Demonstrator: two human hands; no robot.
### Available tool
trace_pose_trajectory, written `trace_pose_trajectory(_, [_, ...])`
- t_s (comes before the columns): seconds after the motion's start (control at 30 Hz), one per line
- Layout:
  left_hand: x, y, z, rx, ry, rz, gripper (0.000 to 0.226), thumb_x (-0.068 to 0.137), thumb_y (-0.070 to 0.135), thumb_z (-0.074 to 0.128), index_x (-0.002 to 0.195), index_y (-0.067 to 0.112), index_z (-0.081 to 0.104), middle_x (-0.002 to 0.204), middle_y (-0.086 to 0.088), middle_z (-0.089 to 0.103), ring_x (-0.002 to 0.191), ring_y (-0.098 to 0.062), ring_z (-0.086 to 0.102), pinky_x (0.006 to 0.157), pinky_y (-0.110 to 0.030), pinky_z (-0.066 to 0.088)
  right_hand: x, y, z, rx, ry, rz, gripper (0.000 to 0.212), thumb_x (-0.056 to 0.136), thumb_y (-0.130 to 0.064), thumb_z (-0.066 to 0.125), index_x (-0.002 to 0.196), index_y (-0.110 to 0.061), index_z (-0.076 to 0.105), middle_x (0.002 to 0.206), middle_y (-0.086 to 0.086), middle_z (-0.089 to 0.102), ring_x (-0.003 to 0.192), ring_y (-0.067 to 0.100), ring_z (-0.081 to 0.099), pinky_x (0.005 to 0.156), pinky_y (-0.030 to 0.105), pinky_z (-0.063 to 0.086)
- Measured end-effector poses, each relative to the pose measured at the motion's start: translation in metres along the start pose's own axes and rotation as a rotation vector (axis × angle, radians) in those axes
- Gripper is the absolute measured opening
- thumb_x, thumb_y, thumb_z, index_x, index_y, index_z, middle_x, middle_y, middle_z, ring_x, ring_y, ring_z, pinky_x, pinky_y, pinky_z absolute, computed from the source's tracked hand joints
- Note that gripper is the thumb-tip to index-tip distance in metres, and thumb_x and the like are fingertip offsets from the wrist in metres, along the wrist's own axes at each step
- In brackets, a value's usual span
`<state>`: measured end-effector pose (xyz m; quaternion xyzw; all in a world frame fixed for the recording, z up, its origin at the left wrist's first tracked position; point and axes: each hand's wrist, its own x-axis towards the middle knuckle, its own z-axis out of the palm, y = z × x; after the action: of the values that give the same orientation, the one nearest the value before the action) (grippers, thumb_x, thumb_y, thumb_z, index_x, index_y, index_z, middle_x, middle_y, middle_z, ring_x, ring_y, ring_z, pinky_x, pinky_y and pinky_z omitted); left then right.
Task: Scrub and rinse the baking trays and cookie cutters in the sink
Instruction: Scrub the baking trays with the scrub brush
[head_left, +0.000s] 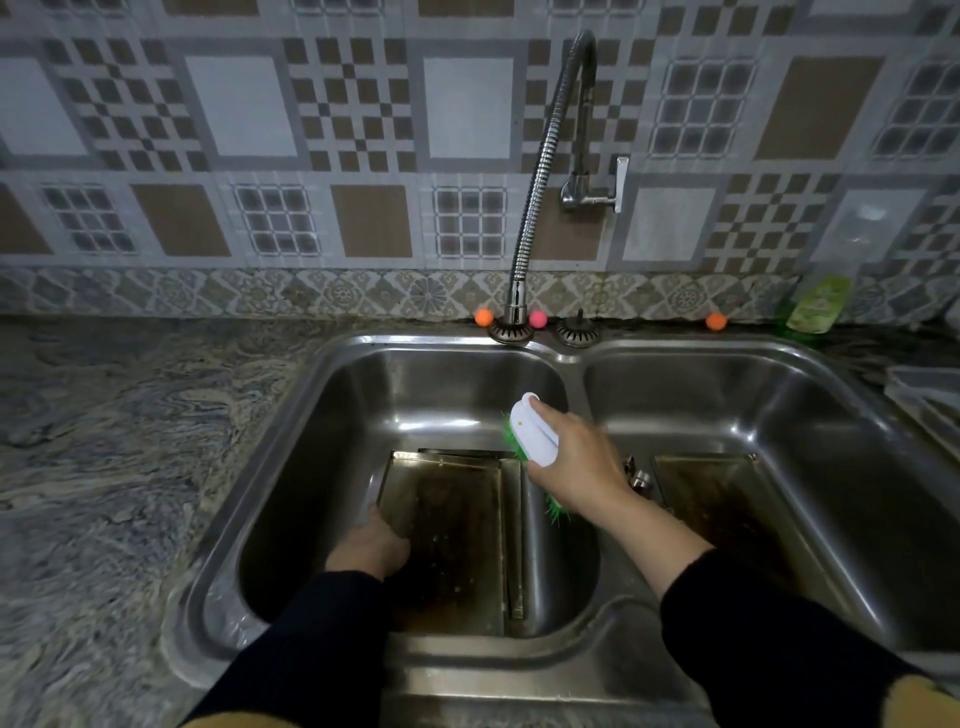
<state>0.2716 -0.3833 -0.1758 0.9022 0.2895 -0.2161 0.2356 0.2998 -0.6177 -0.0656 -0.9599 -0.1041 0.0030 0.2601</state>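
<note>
Your right hand (574, 462) grips the scrub brush (532, 434); your left hand (371, 545) holds the baking tray (452, 530), fingers hidden. Steady that tray, then scrub along its stained floor and into the corners.

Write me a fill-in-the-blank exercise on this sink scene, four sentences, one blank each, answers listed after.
1. The right hand grips a white scrub brush whose bristles are ____ in colour.
2. The left hand holds the baking tray that lies in the ____ basin of the sink.
3. A second tray lies in the ____ basin.
4. No water runs from the ____, whose flexible neck ends by the sink's back rim.

Missing words: green; left; right; faucet
</note>
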Motion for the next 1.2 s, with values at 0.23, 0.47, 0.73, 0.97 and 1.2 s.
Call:
trace_pose_trajectory(0.23, [-0.020, 0.029, -0.025, 0.242, 0.079, 0.324, 0.058, 0.087, 0.046, 0.058, 0.140, 0.025, 0.043, 0.139, -0.006, 0.049, 0.127, -0.025, 0.048, 0.103, -0.035, 0.042, 0.002, 0.004, -0.007, 0.029, -0.050, -0.005, 0.079, 0.079, -0.026, 0.068, 0.146, -0.041, 0.029, 0.134, 0.003, 0.052, 0.119, 0.025, 0.052, 0.089, 0.030, 0.045])
trace_pose_trajectory(0.47, [-0.060, 0.124, -0.038, 0.355, 0.089, 0.719, 0.043, 0.092, 0.041, 0.054, 0.133, 0.031, 0.052, 0.130, 0.002, 0.060, 0.118, -0.020, 0.055, 0.094, -0.031, 0.045, 0.002, 0.036, -0.049, 0.020, -0.008, 0.054, 0.082, 0.070, -0.030, 0.077, 0.142, -0.038, 0.039, 0.141, -0.009, 0.051, 0.125, 0.016, 0.051, 0.094, 0.025, 0.042])
trace_pose_trajectory(0.73, [-0.107, 0.230, 0.028, 0.439, 0.086, 0.874, 0.037, 0.095, 0.037, 0.046, 0.128, 0.025, 0.058, 0.125, -0.007, 0.061, 0.112, -0.027, 0.059, 0.085, -0.032, 0.048, -0.020, 0.130, -0.111, 0.013, 0.076, 0.264, 0.078, 0.071, -0.025, 0.075, 0.140, -0.035, 0.042, 0.141, -0.009, 0.050, 0.125, 0.016, 0.050, 0.090, 0.022, 0.041])
trace_pose_trajectory(0.97, [-0.117, 0.276, 0.129, 0.382, -0.173, 0.773, 0.036, 0.097, 0.031, 0.047, 0.130, 0.019, 0.054, 0.131, -0.011, 0.056, 0.117, -0.030, 0.055, 0.098, -0.039, 0.046, -0.035, 0.232, -0.184, -0.060, 0.098, 0.382, 0.079, 0.072, -0.026, 0.073, 0.142, -0.036, 0.038, 0.141, -0.003, 0.050, 0.122, 0.023, 0.052, 0.089, 0.029, 0.044])
trace_pose_trajectory(1.2, [-0.096, 0.295, 0.203, 0.465, -0.219, 0.575, 0.045, 0.091, 0.031, 0.049, 0.136, 0.032, 0.045, 0.139, -0.007, 0.051, 0.124, -0.028, 0.052, 0.104, -0.041, 0.043, -0.020, 0.331, -0.273, -0.116, 0.193, 0.401, 0.077, 0.075, -0.022, 0.074, 0.144, -0.029, 0.039, 0.143, 0.002, 0.048, 0.124, 0.026, 0.050, 0.090, 0.029, 0.041])
